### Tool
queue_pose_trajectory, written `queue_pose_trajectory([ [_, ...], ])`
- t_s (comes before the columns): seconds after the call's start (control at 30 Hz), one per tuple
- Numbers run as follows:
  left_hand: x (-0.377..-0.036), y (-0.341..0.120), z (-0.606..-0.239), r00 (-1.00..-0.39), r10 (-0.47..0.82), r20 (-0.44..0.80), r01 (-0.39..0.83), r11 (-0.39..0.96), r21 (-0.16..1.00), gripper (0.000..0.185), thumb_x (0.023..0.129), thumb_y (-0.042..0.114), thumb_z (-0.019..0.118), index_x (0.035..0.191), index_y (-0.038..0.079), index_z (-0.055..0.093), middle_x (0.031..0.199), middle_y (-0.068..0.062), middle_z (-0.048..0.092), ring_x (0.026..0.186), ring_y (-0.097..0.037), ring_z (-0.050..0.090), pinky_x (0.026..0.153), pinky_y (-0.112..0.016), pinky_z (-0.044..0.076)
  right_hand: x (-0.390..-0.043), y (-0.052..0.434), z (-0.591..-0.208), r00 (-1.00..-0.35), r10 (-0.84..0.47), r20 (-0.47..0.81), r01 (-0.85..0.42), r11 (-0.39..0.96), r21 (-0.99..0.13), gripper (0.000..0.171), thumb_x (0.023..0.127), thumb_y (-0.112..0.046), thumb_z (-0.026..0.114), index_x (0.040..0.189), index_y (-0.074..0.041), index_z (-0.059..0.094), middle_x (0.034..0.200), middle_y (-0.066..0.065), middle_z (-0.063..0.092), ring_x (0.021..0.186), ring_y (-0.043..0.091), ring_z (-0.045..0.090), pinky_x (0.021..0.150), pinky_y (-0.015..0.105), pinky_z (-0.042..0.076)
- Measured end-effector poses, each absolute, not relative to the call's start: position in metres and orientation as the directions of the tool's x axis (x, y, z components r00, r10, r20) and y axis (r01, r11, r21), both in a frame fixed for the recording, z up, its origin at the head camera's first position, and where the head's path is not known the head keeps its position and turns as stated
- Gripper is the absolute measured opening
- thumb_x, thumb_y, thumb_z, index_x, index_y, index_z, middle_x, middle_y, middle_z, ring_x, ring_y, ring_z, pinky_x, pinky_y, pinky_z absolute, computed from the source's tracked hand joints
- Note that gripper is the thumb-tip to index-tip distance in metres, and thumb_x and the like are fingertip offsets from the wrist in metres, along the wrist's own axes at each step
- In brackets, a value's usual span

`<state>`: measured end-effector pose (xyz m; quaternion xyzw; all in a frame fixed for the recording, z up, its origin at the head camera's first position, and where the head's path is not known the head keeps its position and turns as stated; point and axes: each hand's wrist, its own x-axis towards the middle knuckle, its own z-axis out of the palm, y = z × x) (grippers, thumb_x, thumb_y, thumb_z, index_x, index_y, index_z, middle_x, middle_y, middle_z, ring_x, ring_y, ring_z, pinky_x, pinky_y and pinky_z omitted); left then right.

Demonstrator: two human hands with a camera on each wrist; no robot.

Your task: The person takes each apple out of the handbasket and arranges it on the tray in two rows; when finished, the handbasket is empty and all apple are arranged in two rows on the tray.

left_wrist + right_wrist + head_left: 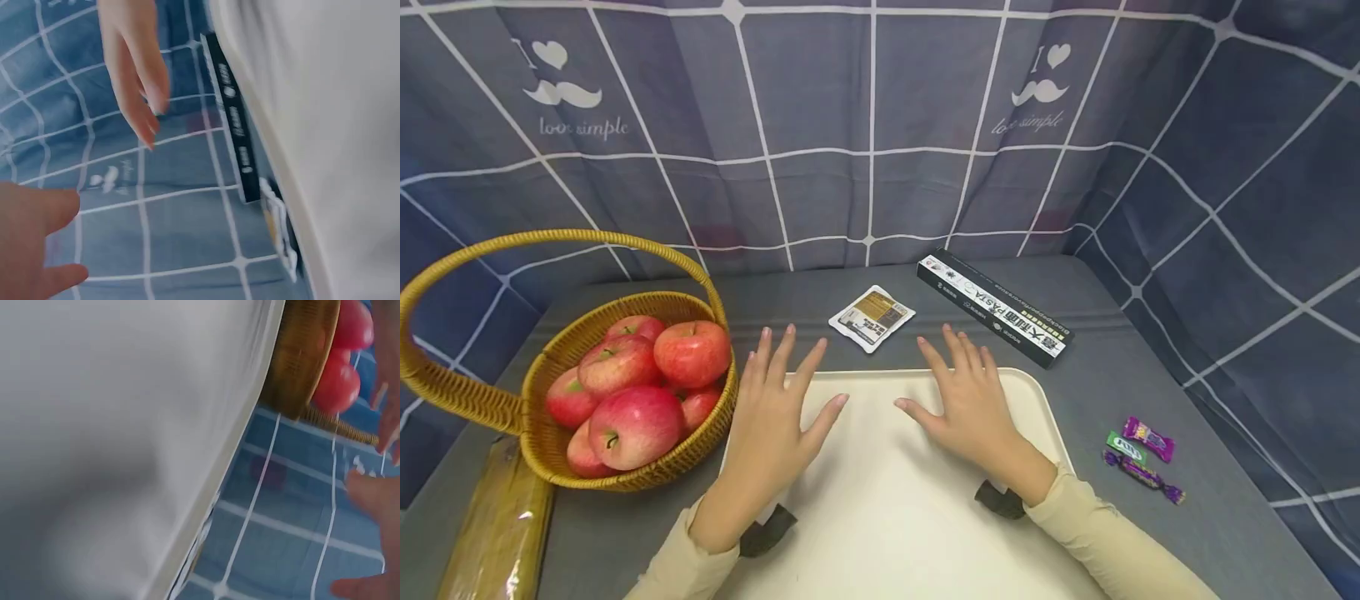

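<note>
We read this as a between-grips step: both our left hand and right hand are spread, palms down, holding nothing, apparently hovering above the tray. Next move calls for picking a target and curling fingers; the tray sits directly below. Tray: smooth, off-white, rounded corners, raised rim. Left of it, a woven basket with glossy round apples. Beyond its far rim, a flat sachet and long slim pasta box. Right of it, shiny wrapped candies.
</note>
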<state>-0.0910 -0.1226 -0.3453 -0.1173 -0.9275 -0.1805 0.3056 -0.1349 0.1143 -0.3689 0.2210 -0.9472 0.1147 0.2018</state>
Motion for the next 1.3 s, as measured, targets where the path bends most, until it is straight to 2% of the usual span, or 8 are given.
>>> queue_pose_trajectory([
  [0.17, -0.056, -0.154, -0.329, -0.376, -0.275, 0.885, 0.444, 0.785, 0.433, 0.027, 0.079, 0.021, 0.062, 0.092, -0.002, 0.068, 0.091, -0.015, 0.067, 0.091, -0.022, 0.057, 0.089, -0.031, 0.033, -0.126, 0.072, -0.366, -0.629, -0.499, 0.596, -0.666, 0.741, -0.083, 0.082, 0.072, -0.066, 0.057, 0.132, -0.012, 0.044, 0.134, 0.020, 0.043, 0.120, 0.034, 0.045, 0.096, 0.049, 0.037],
  [0.27, -0.042, -0.189, -0.330, -0.258, -0.527, 0.810, 0.376, 0.717, 0.587, 0.026, 0.076, 0.013, 0.063, 0.089, -0.010, 0.063, 0.085, 0.002, 0.065, 0.087, -0.005, 0.050, 0.083, -0.019, 0.028, -0.117, 0.042, -0.361, -0.523, -0.549, 0.652, -0.761, 0.646, -0.066, 0.075, 0.073, -0.063, 0.059, 0.127, -0.012, 0.048, 0.130, 0.016, 0.048, 0.117, 0.028, 0.049, 0.094, 0.043, 0.039],
  [0.4, -0.033, -0.236, -0.352, -0.377, -0.712, 0.593, 0.138, 0.590, 0.796, 0.036, 0.079, 0.012, 0.061, 0.112, 0.002, 0.053, 0.104, 0.024, 0.038, 0.095, 0.007, 0.035, 0.083, -0.015, 0.024, -0.109, 0.002, -0.351, -0.407, -0.618, 0.673, -0.856, 0.515, -0.044, 0.065, 0.076, -0.057, 0.059, 0.124, -0.013, 0.050, 0.126, 0.010, 0.049, 0.118, 0.022, 0.047, 0.097, 0.036, 0.039],
  [0.63, -0.032, -0.269, -0.391, -0.465, -0.745, 0.478, 0.024, 0.529, 0.848, 0.048, 0.085, 0.018, 0.057, 0.131, 0.010, 0.044, 0.131, -0.005, 0.035, 0.126, -0.013, 0.026, 0.105, -0.029, 0.019, -0.110, -0.070, -0.339, -0.274, -0.721, 0.637, -0.948, 0.313, -0.054, 0.062, 0.080, -0.053, 0.057, 0.127, -0.014, 0.048, 0.130, 0.006, 0.047, 0.123, 0.016, 0.041, 0.108, 0.027, 0.028],
  [0.73, -0.031, -0.274, -0.395, -0.529, -0.770, 0.358, -0.017, 0.431, 0.902, 0.049, 0.090, 0.020, 0.050, 0.136, 0.011, 0.037, 0.142, -0.017, 0.025, 0.135, -0.020, 0.018, 0.112, -0.035, 0.011, -0.113, -0.100, -0.337, -0.259, -0.746, 0.614, -0.960, 0.272, -0.074, 0.064, 0.079, -0.054, 0.058, 0.130, -0.017, 0.047, 0.133, 0.005, 0.045, 0.127, 0.013, 0.038, 0.109, 0.025, 0.025],
  [0.87, -0.030, -0.278, -0.397, -0.607, -0.774, 0.181, -0.066, 0.276, 0.959, 0.050, 0.094, 0.023, 0.039, 0.141, 0.012, 0.024, 0.147, -0.011, 0.021, 0.134, -0.012, 0.016, 0.111, -0.029, 0.009, -0.118, -0.133, -0.334, -0.240, -0.774, 0.587, -0.967, 0.243, -0.076, 0.074, 0.072, -0.062, 0.060, 0.132, -0.022, 0.046, 0.137, 0.003, 0.041, 0.128, 0.011, 0.036, 0.106, 0.022, 0.027],
  [1.1, -0.028, -0.279, -0.400, -0.634, -0.749, 0.193, -0.012, 0.258, 0.966, 0.050, 0.095, 0.024, 0.038, 0.140, 0.013, 0.021, 0.146, -0.010, 0.019, 0.132, -0.012, 0.016, 0.108, -0.027, 0.011, -0.119, -0.158, -0.332, -0.281, -0.850, 0.444, -0.941, 0.335, 0.046, 0.081, 0.066, -0.078, 0.050, 0.134, -0.036, 0.040, 0.143, -0.004, 0.033, 0.119, 0.010, 0.041, 0.078, 0.017, 0.038],
  [1.3, -0.028, -0.280, -0.401, -0.617, -0.765, 0.187, -0.041, 0.269, 0.962, 0.049, 0.094, 0.021, 0.038, 0.140, 0.012, 0.023, 0.147, -0.009, 0.021, 0.133, -0.009, 0.017, 0.109, -0.026, 0.010, -0.122, -0.156, -0.334, -0.257, -0.841, 0.476, -0.946, 0.321, 0.057, 0.060, 0.073, -0.070, 0.053, 0.121, -0.033, 0.055, 0.129, -0.007, 0.049, 0.113, 0.008, 0.046, 0.093, 0.017, 0.037],
])
